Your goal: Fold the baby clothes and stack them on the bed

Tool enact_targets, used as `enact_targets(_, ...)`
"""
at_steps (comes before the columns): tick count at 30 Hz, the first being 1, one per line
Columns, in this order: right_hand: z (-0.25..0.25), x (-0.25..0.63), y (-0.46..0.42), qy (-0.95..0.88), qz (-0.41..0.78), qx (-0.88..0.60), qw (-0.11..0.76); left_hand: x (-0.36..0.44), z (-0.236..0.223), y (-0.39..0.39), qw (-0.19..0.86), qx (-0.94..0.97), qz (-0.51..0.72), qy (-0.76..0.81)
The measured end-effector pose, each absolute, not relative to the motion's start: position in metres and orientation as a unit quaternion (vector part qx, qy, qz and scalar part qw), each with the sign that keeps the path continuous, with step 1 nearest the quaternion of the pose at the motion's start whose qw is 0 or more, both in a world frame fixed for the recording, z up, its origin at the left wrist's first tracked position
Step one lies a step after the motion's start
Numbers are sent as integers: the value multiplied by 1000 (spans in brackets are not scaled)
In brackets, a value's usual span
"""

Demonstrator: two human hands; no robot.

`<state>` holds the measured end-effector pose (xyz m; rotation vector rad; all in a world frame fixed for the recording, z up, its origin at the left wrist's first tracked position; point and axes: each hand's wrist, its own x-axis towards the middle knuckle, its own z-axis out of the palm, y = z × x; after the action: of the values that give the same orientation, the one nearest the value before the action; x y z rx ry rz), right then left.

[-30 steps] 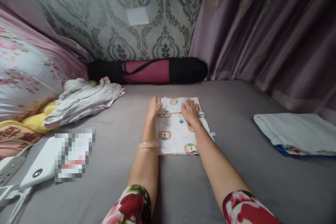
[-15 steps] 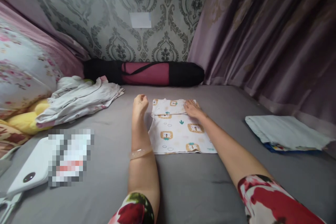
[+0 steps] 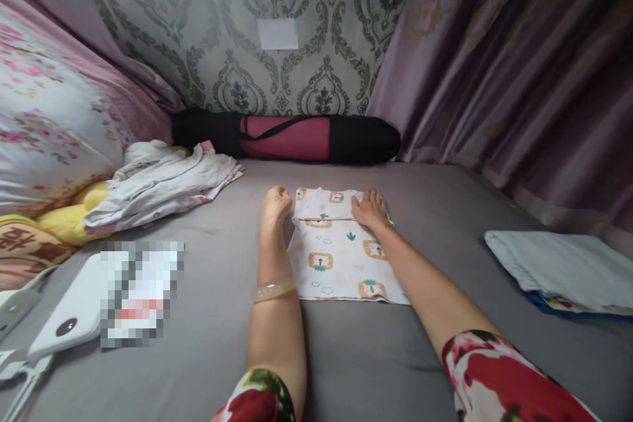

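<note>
A small white printed garment point(image 3: 341, 254) with lion motifs lies folded flat on the grey bed sheet point(image 3: 376, 356). My left hand point(image 3: 275, 203) rests on the sheet at the garment's upper left corner, fingers curled under with nothing seen in them. My right hand point(image 3: 370, 209) lies flat on the garment's upper right corner, fingers stretched out and pressing the folded top edge. A pale bangle point(image 3: 273, 291) circles my left wrist.
A rolled pink mat in a black bag point(image 3: 287, 137) lies along the patterned wall. Crumpled white clothes point(image 3: 163, 181) and floral bedding point(image 3: 49, 138) sit at left. Folded pale cloth point(image 3: 564, 264) lies at right under the curtain. A white device point(image 3: 69, 320) lies at near left.
My left hand slid off the garment's top edge to the sheet beside its left corner. My right hand shifted towards the upper right corner.
</note>
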<state>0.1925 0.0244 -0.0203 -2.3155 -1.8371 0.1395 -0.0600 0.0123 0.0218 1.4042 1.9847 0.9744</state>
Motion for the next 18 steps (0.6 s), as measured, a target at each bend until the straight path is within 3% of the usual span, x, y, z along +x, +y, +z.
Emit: enact_targets(18,-11,168,14,-691,63,-719,35,-58,21,13,277,520,350,728)
